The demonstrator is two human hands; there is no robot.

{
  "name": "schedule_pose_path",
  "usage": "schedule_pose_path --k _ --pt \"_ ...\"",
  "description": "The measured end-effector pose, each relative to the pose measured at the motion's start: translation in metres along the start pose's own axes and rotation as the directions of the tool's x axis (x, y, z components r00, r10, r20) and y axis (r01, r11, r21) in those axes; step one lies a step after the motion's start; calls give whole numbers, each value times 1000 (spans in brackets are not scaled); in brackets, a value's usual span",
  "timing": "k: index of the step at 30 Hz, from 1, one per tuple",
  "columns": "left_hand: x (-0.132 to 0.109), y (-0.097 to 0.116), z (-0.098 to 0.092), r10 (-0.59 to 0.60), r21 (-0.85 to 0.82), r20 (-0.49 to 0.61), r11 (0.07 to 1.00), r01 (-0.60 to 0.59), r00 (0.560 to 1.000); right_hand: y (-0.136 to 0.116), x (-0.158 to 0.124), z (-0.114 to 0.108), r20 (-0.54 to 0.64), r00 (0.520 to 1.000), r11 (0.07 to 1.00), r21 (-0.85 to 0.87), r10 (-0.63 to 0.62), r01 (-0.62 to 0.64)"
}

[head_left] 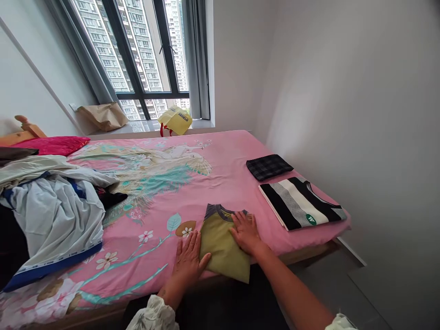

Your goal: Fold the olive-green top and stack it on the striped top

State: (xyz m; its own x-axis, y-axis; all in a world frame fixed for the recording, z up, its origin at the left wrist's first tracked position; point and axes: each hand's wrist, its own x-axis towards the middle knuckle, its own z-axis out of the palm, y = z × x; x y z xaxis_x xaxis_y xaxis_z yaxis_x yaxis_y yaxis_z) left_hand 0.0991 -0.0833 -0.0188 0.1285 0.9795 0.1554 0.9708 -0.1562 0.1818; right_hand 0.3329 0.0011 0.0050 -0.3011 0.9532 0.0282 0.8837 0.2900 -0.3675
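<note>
A folded olive-green T-shirt point(220, 245) with a dark collar lies at the near edge of the pink bed point(192, 183). My left hand point(188, 261) lies flat on the sheet with its fingers stretched out, thumb against the shirt's left edge. My right hand point(245, 233) rests flat on the shirt's upper right corner, fingers spread. Neither hand grips anything.
A folded black-and-white striped shirt point(300, 204) and a folded dark checked cloth point(268, 166) lie on the bed's right side by the wall. A heap of unfolded clothes point(51, 211) covers the left side. A yellow bag point(176, 120) and a brown paper bag point(103, 115) sit on the windowsill.
</note>
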Motion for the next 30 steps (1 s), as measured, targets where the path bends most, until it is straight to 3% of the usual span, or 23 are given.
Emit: schedule_pose_path --k 2,3,5,7,8,10,12,14,21,25,30 --pt "-8 -12 4 -36 -27 -6 999 36 999 25 2 -3 -95 985 989 19 147 -146" --pt "-11 -16 3 -49 -61 -7 997 49 999 36 -1 -5 -153 974 985 56 167 -161" --pt "-9 -22 -3 -100 -155 -28 983 94 995 51 -15 -4 -299 938 974 194 174 -119" --pt "-1 -22 -13 -163 -254 -54 956 144 985 56 -38 2 -423 867 910 408 263 -77" --pt "5 -21 -17 -190 -294 -57 941 166 980 55 -51 6 -426 839 852 518 337 -79" --pt "19 -16 -25 -224 -343 -39 918 198 974 49 -76 16 -309 820 703 696 481 -149" --pt "32 -12 -29 -252 -359 -11 904 231 968 40 -94 25 -141 839 591 770 525 -240" --pt "43 -8 -32 -284 -361 12 893 269 959 31 -103 32 -45 853 554 778 520 -296" --pt "57 -4 -40 -323 -427 174 827 366 930 20 -101 35 20 864 619 689 503 -376" --pt "65 -7 -37 -330 -436 236 805 403 914 17 -105 37 -23 874 692 621 485 -368" --pt "77 -15 -31 -317 -427 271 807 409 909 13 -110 45 -96 867 643 711 489 -284"
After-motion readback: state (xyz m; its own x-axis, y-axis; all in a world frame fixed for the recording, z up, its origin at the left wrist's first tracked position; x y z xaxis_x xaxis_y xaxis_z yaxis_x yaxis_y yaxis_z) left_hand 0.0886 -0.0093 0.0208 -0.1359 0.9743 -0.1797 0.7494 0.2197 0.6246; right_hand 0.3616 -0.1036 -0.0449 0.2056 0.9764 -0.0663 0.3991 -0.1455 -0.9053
